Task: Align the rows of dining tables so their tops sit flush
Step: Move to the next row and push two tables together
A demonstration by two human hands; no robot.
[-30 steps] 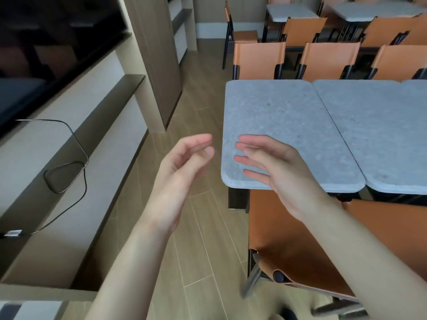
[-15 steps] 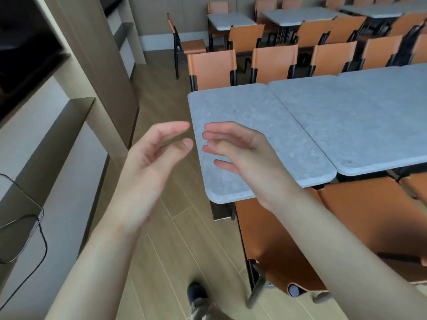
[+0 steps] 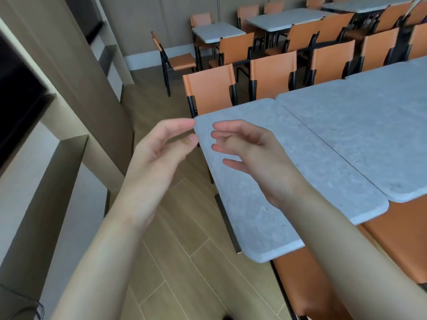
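We see the wood plank floor (image 3: pixel 184 262) filling the 6 to 9 o'clock area, a shelving wall (image 3: pixel 57 158) at 9 o'clock. Row of grey stone-top tables runs from centre out to 2 o'clock: end table (image 3: pixel 288 192) nearest us, second table (image 3: pixel 358 135) butted against its right long edge, the seam between them closed and the tops look level, near ends not lined up, second one sits further back. Orange chairs (image 3: pixel 210 88) line the far side at 12 to 1 o'clock, another orange chair back (image 3: pixel 312 280) tucked under at 5 o'clock. Our left hand (image 3: pixel 157 155) hovers off the table's far left corner, fingers loosely curved, thumb apart, holding nothing. Our right hand (image 3: pixel 251 148) floats above the end table top, fingers relaxed and half-spread, empty; contact with the top cannot be told.
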